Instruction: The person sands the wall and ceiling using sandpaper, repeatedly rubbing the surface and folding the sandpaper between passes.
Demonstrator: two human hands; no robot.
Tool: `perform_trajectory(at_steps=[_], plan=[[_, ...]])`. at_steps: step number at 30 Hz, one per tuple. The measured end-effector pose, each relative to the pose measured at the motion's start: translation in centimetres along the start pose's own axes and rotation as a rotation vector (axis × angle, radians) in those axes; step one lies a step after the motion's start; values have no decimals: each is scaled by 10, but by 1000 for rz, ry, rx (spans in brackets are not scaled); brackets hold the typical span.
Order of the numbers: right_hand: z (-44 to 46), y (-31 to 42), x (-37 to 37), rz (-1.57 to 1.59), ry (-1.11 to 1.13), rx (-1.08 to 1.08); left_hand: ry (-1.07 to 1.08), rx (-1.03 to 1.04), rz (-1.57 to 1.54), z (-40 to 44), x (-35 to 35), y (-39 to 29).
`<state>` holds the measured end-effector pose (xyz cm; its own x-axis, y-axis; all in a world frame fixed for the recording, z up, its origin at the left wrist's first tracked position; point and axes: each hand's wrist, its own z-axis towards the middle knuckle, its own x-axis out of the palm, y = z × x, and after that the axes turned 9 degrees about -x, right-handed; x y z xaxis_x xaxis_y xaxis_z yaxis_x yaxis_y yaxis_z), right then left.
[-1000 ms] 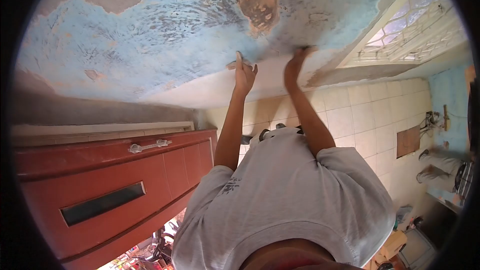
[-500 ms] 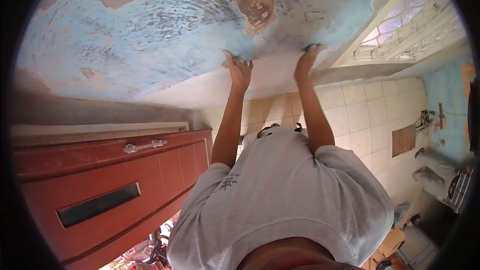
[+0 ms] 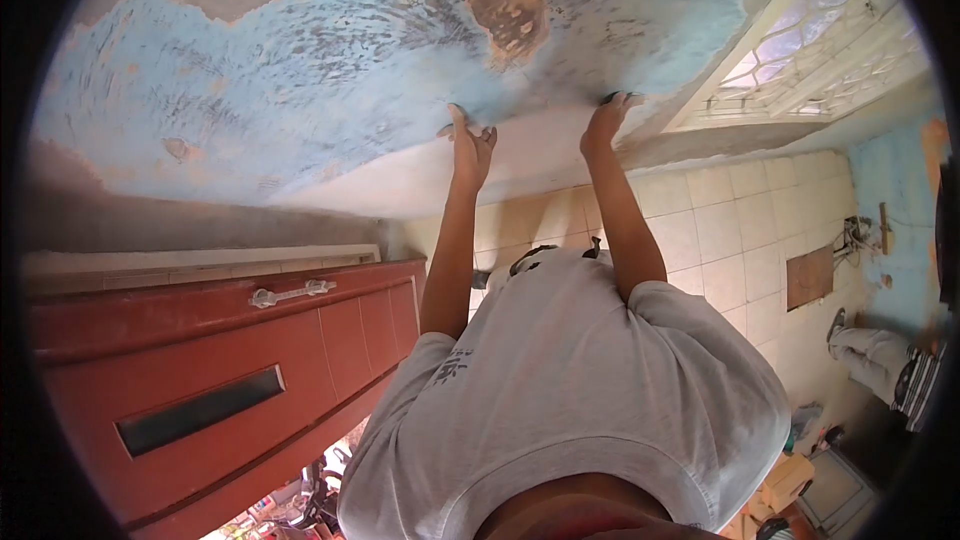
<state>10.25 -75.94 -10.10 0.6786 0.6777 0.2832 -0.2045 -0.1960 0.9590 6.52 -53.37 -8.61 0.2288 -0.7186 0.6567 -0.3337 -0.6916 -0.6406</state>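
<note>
Both my arms reach out to a wall with worn, patchy light-blue paint and a whitish lower band. My left hand is at the wall near the lower edge of the blue paint, its fingers apart and nothing visible in them. Farther right, my right hand is bent against the wall with its fingers curled. A small dark thing shows at those fingertips; its kind cannot be made out.
To the left is a red door with a handle. A lattice window is at upper right. Pale tiles cover the floor. Another person's legs appear at far right, near a cardboard box.
Both my hands have shifted slightly left along the wall. The other person's legs at the far right have changed position and look sharper.
</note>
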Motion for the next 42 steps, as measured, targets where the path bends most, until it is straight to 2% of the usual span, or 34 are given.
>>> perform_trajectory(at_steps=[1,3,9,10,11,13,14,15,16,17,19,20,21,23,24,25,27,29,30,32,33,35,36,40,42], plan=[[1,15,1,143,-76,161,-77,23,39,-3,-4,0],[-8,6,7,148,-87,228,-76,57,98,-16,-16,-3],[-112,-37,47,-309,299,-195,-61,116,140,-33,-57,7],[-115,-9,47,-196,269,-85,-87,128,171,-37,-61,7],[-105,-40,47,-194,264,-79,-89,124,177,-43,-62,4],[-79,-136,45,-423,382,-97,-183,148,127,-58,-63,-5],[-71,-107,43,-168,312,96,-193,152,123,-64,-69,-10],[-70,-52,44,133,200,375,-222,201,139,-71,-76,-14],[-73,-25,51,244,131,505,-256,251,152,-79,-86,-17],[-79,-3,62,285,73,548,-278,257,140,-88,-93,-18],[-109,12,78,165,73,398,-340,300,91,-103,-110,-22],[-125,15,87,65,50,232,-354,314,81,-109,-117,-23],[-138,11,93,68,69,235,-372,297,57,-115,-122,-24],[-168,-22,101,3,262,161,-393,290,29,-122,-135,-26],[-174,-55,103,5,273,163,-390,259,22,-124,-141,-26],[-169,-96,104,-84,295,-12,-386,222,16,-127,-147,-27],[-139,-121,97,-177,314,-188,-378,208,8,-139,-156,-35],[-98,-105,84,140,224,112,-378,229,143,-147,-168,-43],[-101,-78,90,131,233,104,-377,228,127,-149,-172,-47],[-132,-18,101,116,-97,145,-404,237,225,-158,-186,-54],[-153,-21,107,107,-90,146,-411,234,217,-162,-192,-55],[-194,-38,121,133,135,179,-369,206,241,-164,-205,-61],[-211,-48,131,127,134,179,-369,201,238,-164,-211,-66],[-261,-107,160,-216,321,-273,-290,180,308,-173,-241,-85],[-225,-53,146,27,244,-13,-285,189,313,-181,-250,-105]])
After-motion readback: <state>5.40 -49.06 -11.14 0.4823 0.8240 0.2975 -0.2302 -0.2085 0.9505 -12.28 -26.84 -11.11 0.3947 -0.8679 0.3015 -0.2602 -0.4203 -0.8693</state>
